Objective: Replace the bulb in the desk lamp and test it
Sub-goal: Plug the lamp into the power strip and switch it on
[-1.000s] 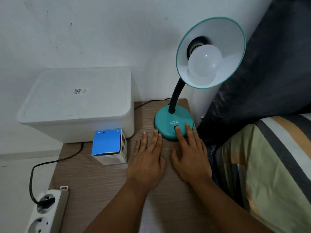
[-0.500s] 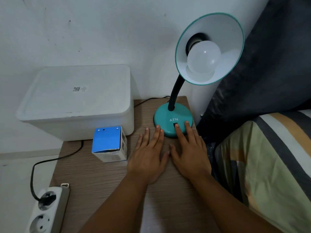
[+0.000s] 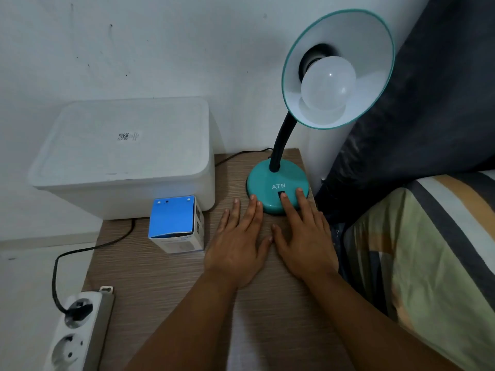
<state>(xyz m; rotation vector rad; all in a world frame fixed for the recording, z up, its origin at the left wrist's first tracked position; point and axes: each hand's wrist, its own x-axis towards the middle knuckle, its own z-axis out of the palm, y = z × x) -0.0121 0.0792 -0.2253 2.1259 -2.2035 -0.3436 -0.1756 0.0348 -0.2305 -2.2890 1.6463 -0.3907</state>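
A teal desk lamp (image 3: 278, 187) stands at the far right corner of the wooden counter (image 3: 171, 285), its round base marked ATN and its black gooseneck rising toward 1 o'clock to a teal-rimmed shade (image 3: 356, 36). A white bulb (image 3: 328, 83) sits screwed into the shade's dark socket and is unlit. The right hand (image 3: 302, 242) lies palm down at 6 o'clock from the base, fingers (image 3: 288, 207) spread and released, grasping nothing; the index fingertip rests on the black switch (image 3: 281, 194) on the base's front edge, and the next finger lies on the base just to the right of it. The left hand (image 3: 238, 250) lies flat on the counter at 7 o'clock from the base, its fingers loose and holding nothing, the longest fingertips touching the base's near rim; the two thumbs touch. A blue-topped bulb box (image 3: 175, 223) stands at 9 o'clock from the left hand, just in front of a white lidded bin (image 3: 126, 156). A black cord (image 3: 80, 253) runs along the counter's left edge to a plug in a white power strip (image 3: 75, 330) at the near left. A striped bed cover (image 3: 428, 263) lies to the right.
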